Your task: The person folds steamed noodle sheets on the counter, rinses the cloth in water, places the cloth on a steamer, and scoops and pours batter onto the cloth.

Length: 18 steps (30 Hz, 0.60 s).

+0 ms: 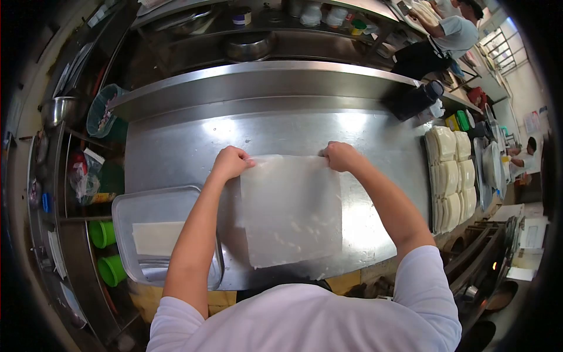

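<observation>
A thin, whitish translucent sheet (293, 211) is spread over the steel table (176, 146), with small pale bits visible on its lower part. My left hand (233, 162) pinches its far left corner, and my right hand (340, 156) pinches its far right corner. The fingers of both hands are closed on the sheet's edge. Beside my left forearm sits a translucent plastic tray (155, 202), which holds a flat cream-coloured piece (153, 237).
Folded pale bundles (448, 179) stand in rows on a dark tray at right. Behind them are a dark bottle (419, 100) and green-lidded containers (462, 120). A raised steel ledge (264, 79) borders the table. A person (451, 41) stands at upper right.
</observation>
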Tool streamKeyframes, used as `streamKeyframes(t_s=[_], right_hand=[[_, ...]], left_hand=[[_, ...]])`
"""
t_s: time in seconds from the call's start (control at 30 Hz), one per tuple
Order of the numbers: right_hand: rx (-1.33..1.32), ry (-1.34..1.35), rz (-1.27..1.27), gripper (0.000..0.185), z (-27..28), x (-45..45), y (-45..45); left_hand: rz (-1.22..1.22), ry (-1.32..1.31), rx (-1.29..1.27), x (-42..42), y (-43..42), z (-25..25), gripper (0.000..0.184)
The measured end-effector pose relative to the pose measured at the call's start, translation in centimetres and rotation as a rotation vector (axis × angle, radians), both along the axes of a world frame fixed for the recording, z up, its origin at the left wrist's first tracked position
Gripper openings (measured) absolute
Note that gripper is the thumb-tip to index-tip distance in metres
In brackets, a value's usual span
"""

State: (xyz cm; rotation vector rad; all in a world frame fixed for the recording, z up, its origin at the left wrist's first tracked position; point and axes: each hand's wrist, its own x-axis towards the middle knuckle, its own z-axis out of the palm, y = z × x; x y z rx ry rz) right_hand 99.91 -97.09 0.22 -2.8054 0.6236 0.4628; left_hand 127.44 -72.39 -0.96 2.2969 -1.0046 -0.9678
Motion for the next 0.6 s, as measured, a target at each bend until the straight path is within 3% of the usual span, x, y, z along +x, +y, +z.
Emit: streamKeyframes(t_s=[0.1,0.33,0.43,0.6], right_hand=[[0.038,0.016,-0.133,0.016,0.7,-1.4,0.6],[0.055,-0.316,-0.228,0.013,3.5,-5.5,3.8],[0.038,-0.447,-0.29,0.012,4.1,-8.2,6.2],[0.094,-0.443,-0.395,0.017,1.9,-14.7,12.9]], left_hand=[[0.013,-0.028,-0.021,-0.5,0.3,0.4,0.026],[0.082,-0.086,-0.175,-3.2,3.9,3.6,0.021],[0.125,-0.068,-0.354,-5.4,7.1,4.2,0.015],[-0.089,-0.323,-0.33,-10.2,14.6,3.5,0.013]])
